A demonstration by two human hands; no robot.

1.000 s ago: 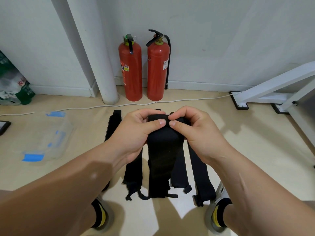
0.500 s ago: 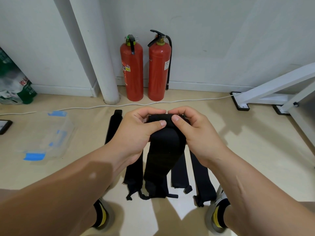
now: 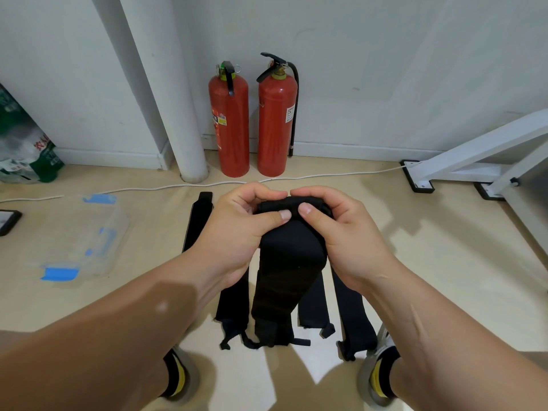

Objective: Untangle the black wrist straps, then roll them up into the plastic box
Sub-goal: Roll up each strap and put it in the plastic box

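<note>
1. Left hand (image 3: 234,232) and right hand (image 3: 347,235) were both curled round the top of one strap (image 3: 289,262). Thumbs (image 3: 278,215) pressed on the near face and fingers wrapped over the back. Nothing else was held.
2. The gripped end looked like a short, fat roll (image 3: 292,204), only a few turns in by my guess.
3. The rest of that strap hung straight down toward the floor (image 3: 430,277). Its looped tail sat low among the other straps (image 3: 231,304); I could not tell whether it touched them.
4. The other straps lay flat, side by side, on the floor under the hands and looked untangled. One was partly hidden behind the left arm.
5. Box (image 3: 80,232) was on the floor well off to the left, clear plastic with blue clips. No black showed inside. Lid state was hard to tell.
6. Judged step: rolling the first strap, so untangling seemed done and boxing not started.
7. To do it well:
   - Tuck each turn tight with the thumbs.
   - Keep both edges flush so the roll doesn't cone out.
   - Let the hanging weight keep the tail taut.
8. Risk — the tail loop could snag a floor strap's loop and drag it along, so lift clear first.
9. Pinch the finished roll firmly on the way to the box, or it may spring open.
</note>
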